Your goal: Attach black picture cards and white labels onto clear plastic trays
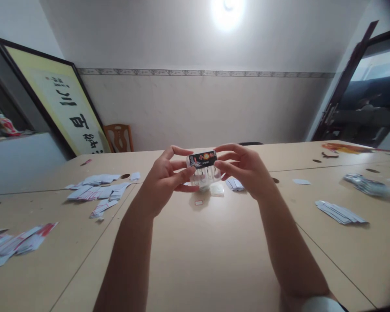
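Observation:
Raised above the table, a small clear plastic case (205, 177) is held between my two hands. A black label (203, 159) with orange and white print covers its upper part. My left hand (167, 177) grips the left end, thumb in front and fingers behind. On the opposite end, my right hand (243, 169) pinches the label's edge with thumb and fingers. Small dark shapes show inside the clear part, too small to name. Below the case lie a small red-bordered white sticker (199, 203) and a clear plastic packet (217, 190).
Piles of white paper slips (99, 190) spread over the left of the table (211, 260). A fanned white stack (339, 212) and plastic-wrapped bundles (367, 185) are at right. Behind my right hand is another stack (235, 184). A wooden chair (119, 136) stands beyond.

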Motion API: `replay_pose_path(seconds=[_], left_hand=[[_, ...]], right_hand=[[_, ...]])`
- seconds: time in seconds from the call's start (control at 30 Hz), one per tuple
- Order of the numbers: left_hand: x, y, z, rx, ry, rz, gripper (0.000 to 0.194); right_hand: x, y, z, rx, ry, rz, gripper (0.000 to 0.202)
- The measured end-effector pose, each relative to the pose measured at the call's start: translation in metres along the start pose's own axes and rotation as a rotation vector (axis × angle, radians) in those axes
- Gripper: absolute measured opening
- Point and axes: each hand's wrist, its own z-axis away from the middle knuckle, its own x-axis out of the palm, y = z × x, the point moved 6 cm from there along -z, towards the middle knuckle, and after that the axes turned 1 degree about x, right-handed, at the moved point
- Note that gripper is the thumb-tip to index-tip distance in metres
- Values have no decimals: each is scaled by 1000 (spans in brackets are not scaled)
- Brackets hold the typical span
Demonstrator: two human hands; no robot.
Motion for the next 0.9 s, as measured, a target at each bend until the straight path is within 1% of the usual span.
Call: replay_pose_path(seconds=[0.13, 0.23, 0.3, 0.4, 0.47, 0.53, 0.6, 0.63, 0.7, 0.8, 0.87, 0.9], left_hand=[[1, 0, -5, 103, 118, -60, 48], [5, -6, -11, 132, 142, -90, 48], [7, -13, -17, 126, 132, -102, 48], [12, -27, -26, 85, 89, -110, 54], [15, -37, -31, 44, 46, -139, 59], [14, -42, -33, 18, 14, -200, 61], [8, -42, -33, 27, 24, -276, 58], [4, -39, -33, 42, 45, -309, 56], [-6, -33, -30, 69, 84, -346, 52], [-19, -20, -25, 111, 137, -345, 47], [-25, -12, -21, 146, 186, -337, 45], [-27, -8, -18, 161, 207, -338, 44]], right_hand=[[7, 3, 3, 9, 31, 155, 64], [16, 7, 4, -10, 60, 227, 79], [19, 12, 3, -22, 98, 259, 78], [19, 24, 5, -16, 174, 300, 72], [14, 38, 7, 11, 200, 334, 72], [2, 58, 11, 42, 219, 392, 76], [-22, 85, 19, 68, 272, 480, 79], [-40, 99, 24, 85, 316, 528, 80], [-83, 130, 40, 138, 426, 632, 77], [-154, 173, 69, 265, 578, 817, 74], [-197, 196, 91, 403, 650, 936, 68], [-215, 206, 101, 482, 665, 978, 67]])
